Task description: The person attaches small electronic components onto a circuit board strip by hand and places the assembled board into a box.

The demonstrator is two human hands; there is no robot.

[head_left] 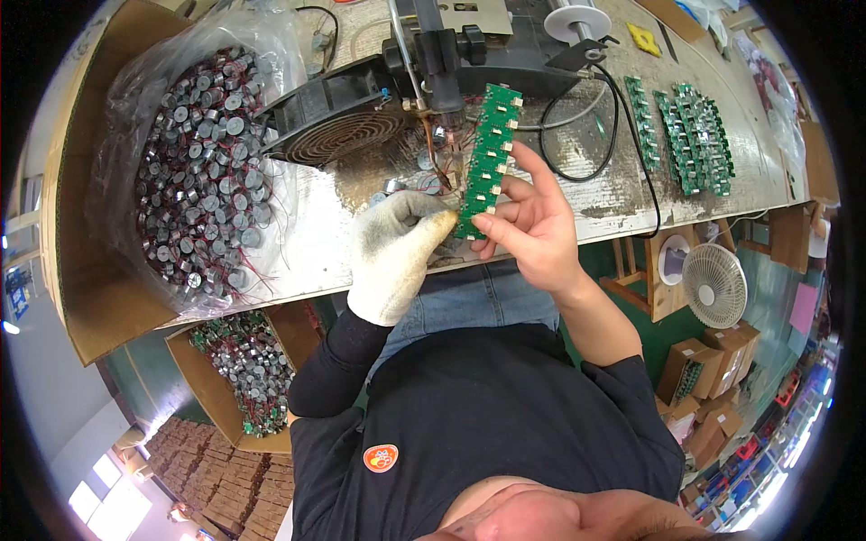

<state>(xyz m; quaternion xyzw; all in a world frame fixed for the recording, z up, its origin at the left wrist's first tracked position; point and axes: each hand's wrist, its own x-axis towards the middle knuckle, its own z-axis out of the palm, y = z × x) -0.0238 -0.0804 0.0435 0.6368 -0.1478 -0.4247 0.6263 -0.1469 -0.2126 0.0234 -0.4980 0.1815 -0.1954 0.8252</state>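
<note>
My right hand (538, 225), bare, grips a long green circuit board strip (493, 144) by its lower right side. The strip stands almost upright in front of me, with small white connectors along its right edge. My left hand (394, 252) wears a white glove, and its thumb and fingers pinch at the strip's lower left edge. Whether a small part is also between those fingers is hidden. Just behind the hands, a soldering tip (439, 133) on a black stand points down at the bench, near a few small round metal motors (394, 187) with wires.
A plastic-lined box of wired round motors (203, 153) fills the left. A black fan (347, 135) sits behind my left hand, a solder spool (577, 24) farther back. More green boards (695, 144) lie at right, past a looped black cable (618, 135). Below left stands another carton (203, 379).
</note>
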